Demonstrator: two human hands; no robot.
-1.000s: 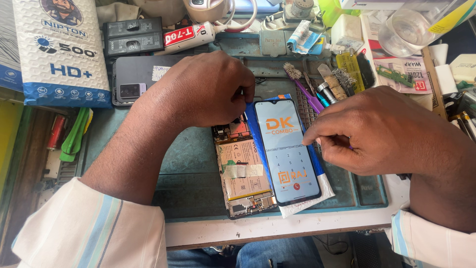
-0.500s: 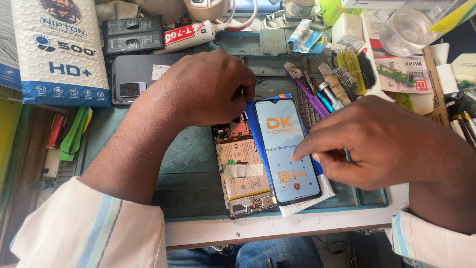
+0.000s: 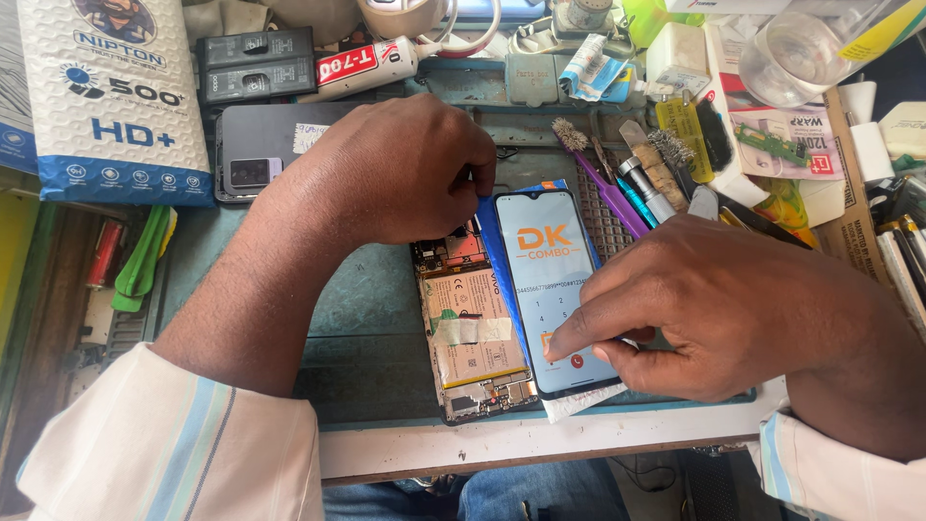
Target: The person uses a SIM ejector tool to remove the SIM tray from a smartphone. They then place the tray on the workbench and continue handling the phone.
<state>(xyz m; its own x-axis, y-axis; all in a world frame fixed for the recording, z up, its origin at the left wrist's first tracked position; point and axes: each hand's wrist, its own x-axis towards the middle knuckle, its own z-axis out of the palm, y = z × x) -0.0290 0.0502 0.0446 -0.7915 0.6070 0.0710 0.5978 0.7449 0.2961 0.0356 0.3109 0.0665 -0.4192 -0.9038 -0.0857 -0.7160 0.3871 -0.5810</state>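
Across the cluttered surface [image 3: 386, 289], the opened phone body [image 3: 473, 328] lies just left of the lit screen [image 3: 555, 289]. The left hand [image 3: 395, 169] closes its grip on the screen's top edge; the right hand [image 3: 714, 309] presses one fingertip low on it, pinching nothing. Pressing too hard could shift the loose screen and strain its connection to the body.

Hidden under the left hand [image 3: 400, 174]: top edge of the opened phone body [image 3: 473, 323] (fingertips too). Lit display's [image 3: 555, 280] lower right corner covered by the right hand [image 3: 719, 309].
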